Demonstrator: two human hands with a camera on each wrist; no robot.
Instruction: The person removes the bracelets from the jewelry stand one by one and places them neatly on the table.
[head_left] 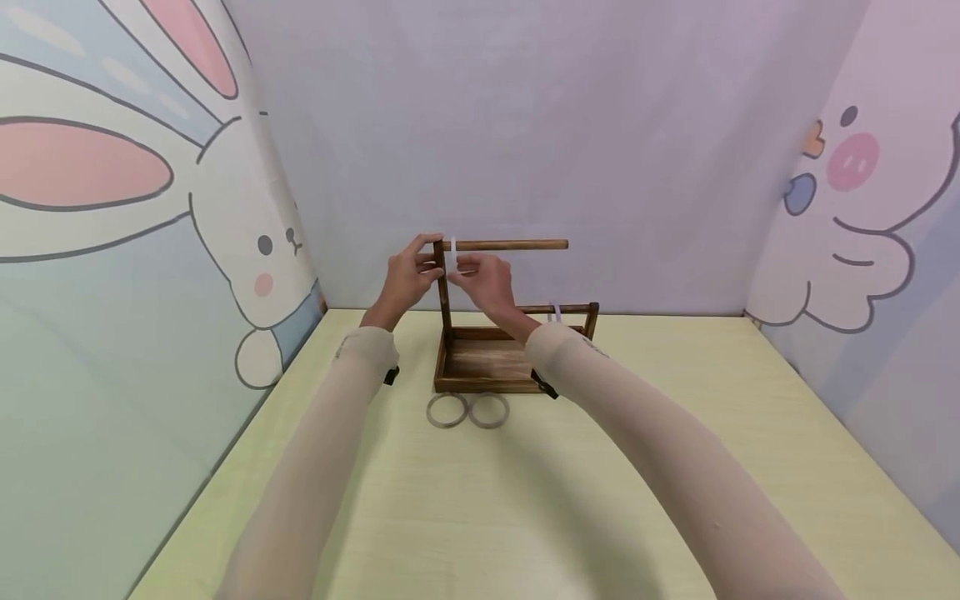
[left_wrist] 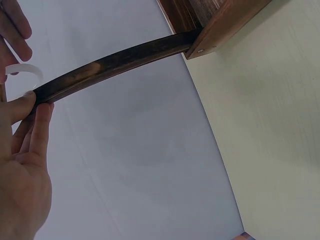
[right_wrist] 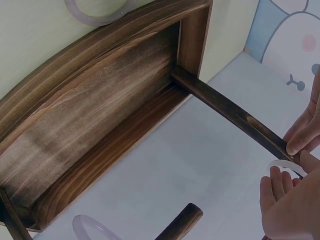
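A dark wooden rack has a shallow tray (head_left: 480,386), a tall upright post (head_left: 444,300) at its left and a long upper rod (head_left: 517,245) pointing right. My left hand (head_left: 405,279) grips the top of this post, thumb and fingers on either side of it in the left wrist view. A whitish ring (head_left: 453,247) hangs around the upper rod close to the post. My right hand (head_left: 487,283) pinches that ring, its fingers partly hiding the lower part. In the right wrist view the ring (right_wrist: 286,163) shows between thumb and fingers.
A lower rod (head_left: 577,308) at the rack's right carries another ring (head_left: 556,313). Two pale rings, one left (head_left: 447,425) and one right (head_left: 489,426), lie side by side on the table (head_left: 450,517) before the tray. Cartoon-printed walls stand left, right and behind.
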